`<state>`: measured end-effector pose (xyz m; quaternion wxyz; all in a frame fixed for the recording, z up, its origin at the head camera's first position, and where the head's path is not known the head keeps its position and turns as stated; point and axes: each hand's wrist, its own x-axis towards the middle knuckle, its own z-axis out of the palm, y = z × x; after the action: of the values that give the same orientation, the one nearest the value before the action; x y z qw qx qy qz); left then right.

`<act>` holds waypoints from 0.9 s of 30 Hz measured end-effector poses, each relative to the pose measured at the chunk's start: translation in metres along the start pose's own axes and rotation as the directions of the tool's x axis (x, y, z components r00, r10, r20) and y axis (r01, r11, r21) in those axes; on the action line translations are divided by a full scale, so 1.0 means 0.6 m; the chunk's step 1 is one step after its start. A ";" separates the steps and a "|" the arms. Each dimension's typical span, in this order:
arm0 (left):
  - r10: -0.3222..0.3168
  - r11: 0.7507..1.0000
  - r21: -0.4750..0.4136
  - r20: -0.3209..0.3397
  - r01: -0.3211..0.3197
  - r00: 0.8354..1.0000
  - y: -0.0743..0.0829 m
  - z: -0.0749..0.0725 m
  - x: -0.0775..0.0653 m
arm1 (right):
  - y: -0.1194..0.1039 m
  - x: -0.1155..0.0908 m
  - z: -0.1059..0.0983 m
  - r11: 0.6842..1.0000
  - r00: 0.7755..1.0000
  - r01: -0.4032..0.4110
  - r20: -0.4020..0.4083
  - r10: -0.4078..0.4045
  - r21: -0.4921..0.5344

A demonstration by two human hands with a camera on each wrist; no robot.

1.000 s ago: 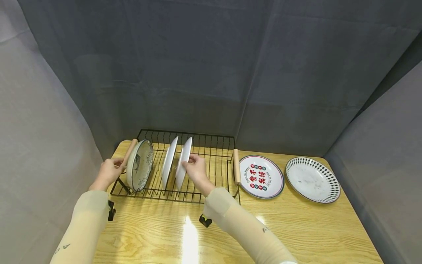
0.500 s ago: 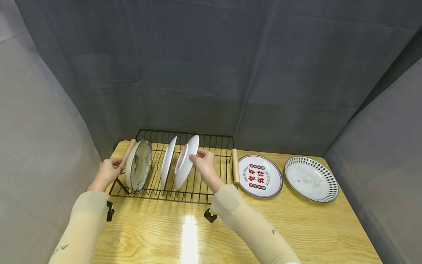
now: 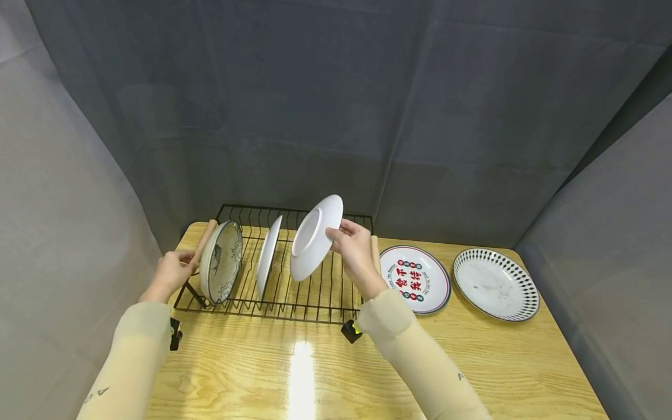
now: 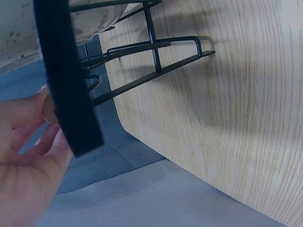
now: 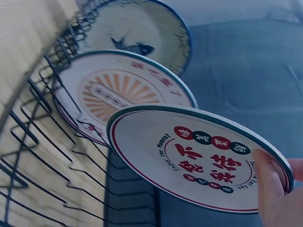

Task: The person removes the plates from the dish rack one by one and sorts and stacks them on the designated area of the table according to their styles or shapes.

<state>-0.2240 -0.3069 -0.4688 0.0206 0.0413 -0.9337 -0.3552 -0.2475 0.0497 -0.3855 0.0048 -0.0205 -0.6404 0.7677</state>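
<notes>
My right hand [image 3: 359, 251] pinches the rim of a white plate [image 3: 317, 238], tilted above the black wire dish rack [image 3: 336, 315]. In the right wrist view, that plate's front [image 5: 161, 156] shows red and green characters and a green and red rim. My left hand [image 3: 173, 274] grips the wooden handle [image 3: 205, 242] at the rack's left end; the left wrist view shows fingers and thumb around it. Beside that handle a cream plate [image 3: 223, 268] with a blue fish stands in the rack. A second white plate [image 3: 269, 256], orange rays on its face, stands upright between them.
On the wooden table [image 3: 236, 373], right of the rack, lies a round plate [image 3: 415, 280] with red characters. Farther right is an oval dish [image 3: 496, 284] with a black diamond rim. Grey cloth [image 3: 294, 105] hangs behind and at both sides.
My right hand has lifted the white plate up out of its slot and moved it to the right, turning its underside toward the head view. My left hand stays on the handle.
</notes>
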 end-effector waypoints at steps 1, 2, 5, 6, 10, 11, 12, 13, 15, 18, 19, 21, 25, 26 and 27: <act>-0.001 1.000 -0.001 0.001 0.001 1.000 0.000 0.000 0.000 | -0.004 0.001 -0.004 1.000 1.000 0.008 -0.008 -0.008 0.021; -0.002 1.000 -0.001 0.004 0.002 1.000 0.001 0.000 0.000 | -0.009 0.003 -0.009 0.999 1.000 0.013 -0.017 -0.012 0.038; -0.005 1.000 -0.002 0.008 0.005 1.000 0.001 0.000 0.001 | -0.021 0.007 -0.022 0.997 0.999 0.024 -0.042 -0.021 0.077; -0.006 1.000 0.000 0.009 0.006 1.000 0.001 0.000 0.001 | -0.025 0.008 -0.026 0.996 0.998 0.027 -0.050 -0.023 0.085; -0.012 1.000 0.001 0.014 0.012 1.000 0.002 0.000 0.000 | -0.040 0.011 -0.047 0.994 0.997 0.039 -0.072 -0.032 0.099; -0.011 1.000 0.002 0.013 0.011 1.000 0.002 0.000 0.000 | -0.044 0.011 -0.052 0.993 0.996 0.045 -0.076 -0.037 0.105; -0.009 1.000 0.004 0.012 0.009 1.000 0.002 0.000 -0.001 | -0.048 0.012 -0.057 0.992 0.996 0.051 -0.082 -0.042 0.113; -0.009 1.000 0.003 0.013 0.009 1.000 0.002 0.000 -0.001 | -0.052 0.012 -0.063 0.991 0.995 0.058 -0.086 -0.048 0.121; 0.000 1.000 0.007 0.009 0.000 1.000 0.002 0.000 -0.002 | -0.061 0.013 -0.075 0.988 0.994 0.074 -0.094 -0.062 0.133; 0.004 1.000 0.008 0.007 -0.004 1.000 0.003 0.000 -0.002 | -0.073 0.014 -0.094 0.985 0.990 0.110 -0.107 -0.095 0.136; 0.002 1.000 0.008 0.008 -0.002 1.000 0.004 0.000 -0.002 | -0.077 0.014 -0.100 0.984 0.988 0.122 -0.113 -0.107 0.134; -0.002 1.000 0.006 0.010 0.002 1.000 0.004 0.000 -0.003 | -0.084 0.014 -0.113 0.981 0.983 0.149 -0.126 -0.133 0.122; -0.010 1.000 0.003 0.017 0.010 1.000 0.007 -0.001 -0.003 | -0.095 0.012 -0.138 0.978 0.972 0.198 -0.145 -0.187 0.067; -0.011 1.000 0.002 0.018 0.011 1.000 0.007 -0.001 -0.004 | -0.097 0.011 -0.145 0.978 0.969 0.207 -0.148 -0.200 0.038; -0.012 1.000 0.002 0.019 0.012 1.000 0.007 -0.001 -0.004 | -0.099 0.010 -0.151 0.977 0.966 0.214 -0.153 -0.211 0.008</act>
<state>-0.2221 -0.3040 -0.4653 0.0094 0.0433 -0.9339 -0.3547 -0.2513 0.1496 -0.3434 0.1357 -0.0097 -0.6274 0.7667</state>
